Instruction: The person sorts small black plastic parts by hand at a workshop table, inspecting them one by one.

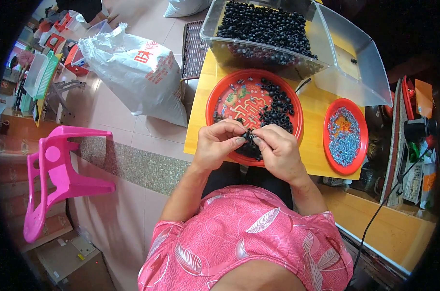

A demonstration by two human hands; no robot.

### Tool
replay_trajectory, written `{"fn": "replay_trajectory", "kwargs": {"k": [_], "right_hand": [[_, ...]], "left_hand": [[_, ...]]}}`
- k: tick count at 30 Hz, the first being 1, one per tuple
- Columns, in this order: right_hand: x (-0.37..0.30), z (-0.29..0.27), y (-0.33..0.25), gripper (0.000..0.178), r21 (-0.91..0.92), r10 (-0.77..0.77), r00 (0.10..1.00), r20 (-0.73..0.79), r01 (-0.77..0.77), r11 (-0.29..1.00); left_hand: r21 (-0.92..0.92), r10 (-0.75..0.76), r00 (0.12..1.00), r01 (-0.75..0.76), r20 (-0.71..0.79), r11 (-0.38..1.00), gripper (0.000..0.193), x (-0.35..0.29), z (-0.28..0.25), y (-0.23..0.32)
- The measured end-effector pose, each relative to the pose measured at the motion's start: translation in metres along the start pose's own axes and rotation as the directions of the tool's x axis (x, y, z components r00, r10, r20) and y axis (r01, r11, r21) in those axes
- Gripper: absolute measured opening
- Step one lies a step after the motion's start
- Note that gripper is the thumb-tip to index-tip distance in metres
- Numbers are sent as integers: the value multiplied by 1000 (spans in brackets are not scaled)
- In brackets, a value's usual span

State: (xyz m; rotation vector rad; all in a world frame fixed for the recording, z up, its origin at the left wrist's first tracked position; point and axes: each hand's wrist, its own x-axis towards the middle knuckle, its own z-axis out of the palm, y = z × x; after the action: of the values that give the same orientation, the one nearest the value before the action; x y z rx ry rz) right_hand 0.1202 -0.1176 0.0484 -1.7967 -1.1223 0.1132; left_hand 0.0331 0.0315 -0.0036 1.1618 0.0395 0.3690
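My left hand (215, 145) and my right hand (282, 153) meet over the near edge of a round red tray (211, 104). Thumb and fingers of both are pinched together around a small black part (249, 136), largely covered by the fingertips. Its exact kind is too small to make out. Black ring-shaped parts (279, 104) are heaped along the tray's right side. A few small silvery pieces lie on its patterned left side. More dark pieces (249, 149) sit below my fingers at the near rim.
Right of the tray, a red oval dish (365, 140) holds many silvery screw-like pieces (345, 145). Behind stands a clear bin (259, 56) of black parts, beside another clear bin (358, 80). A white sack (137, 77) and pink plastic chair (67, 169) stand left of the yellow table (199, 106).
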Motion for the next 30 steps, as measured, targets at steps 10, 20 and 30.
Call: {"fn": "replay_trajectory", "kwargs": {"k": [10, 20, 30], "right_hand": [[-2, 15, -15, 21, -299, -171, 976, 135, 205, 932], [-14, 40, -28, 55, -60, -1, 965, 262, 17, 998], [69, 48, 49, 13, -337, -58, 906, 419, 214, 917]], "left_hand": [[376, 140, 985, -92, -101, 922, 15, -21, 8, 12], [217, 124, 905, -36, -408, 976, 14, -38, -2, 7], [-314, -150, 887, 6, -437, 950, 17, -50, -37, 17]]}}
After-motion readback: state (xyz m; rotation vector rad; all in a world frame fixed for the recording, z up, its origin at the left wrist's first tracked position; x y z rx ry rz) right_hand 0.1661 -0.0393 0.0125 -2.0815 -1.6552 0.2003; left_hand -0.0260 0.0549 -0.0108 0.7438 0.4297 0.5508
